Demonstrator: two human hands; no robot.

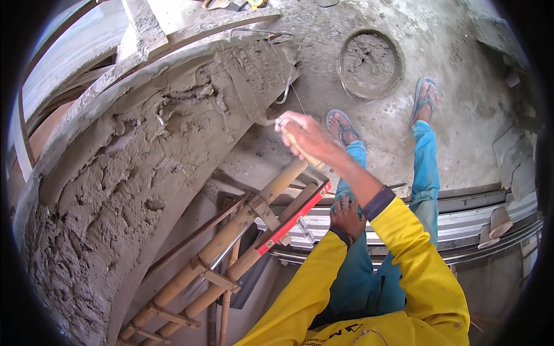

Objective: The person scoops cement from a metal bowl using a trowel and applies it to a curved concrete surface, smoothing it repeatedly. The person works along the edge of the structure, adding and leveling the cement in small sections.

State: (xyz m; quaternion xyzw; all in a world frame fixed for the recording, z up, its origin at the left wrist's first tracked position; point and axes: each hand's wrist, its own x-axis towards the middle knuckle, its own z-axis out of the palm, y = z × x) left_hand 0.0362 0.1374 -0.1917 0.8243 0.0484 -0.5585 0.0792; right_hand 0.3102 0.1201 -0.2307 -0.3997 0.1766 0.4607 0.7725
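Observation:
My right hand (309,137) is wrapped round the wooden handle of a trowel (266,121). The trowel's blade, coated in grey, lies over wet mortar (124,155) near the far right end of a large curved slab. Rough lumps and ridges mark the mortar's left part, while the surface around the blade looks smoother. My left hand (348,218) rests on my left leg near the knee, its fingers spread and nothing in them.
A round pan (399,72) of mortar stands on the concrete floor ahead. Below the slab leans a bamboo ladder (222,245), with a red spirit level (295,218) alongside it. Wooden planks (144,26) lie past the slab's far edge. Light metal profiles (461,216) run under my legs.

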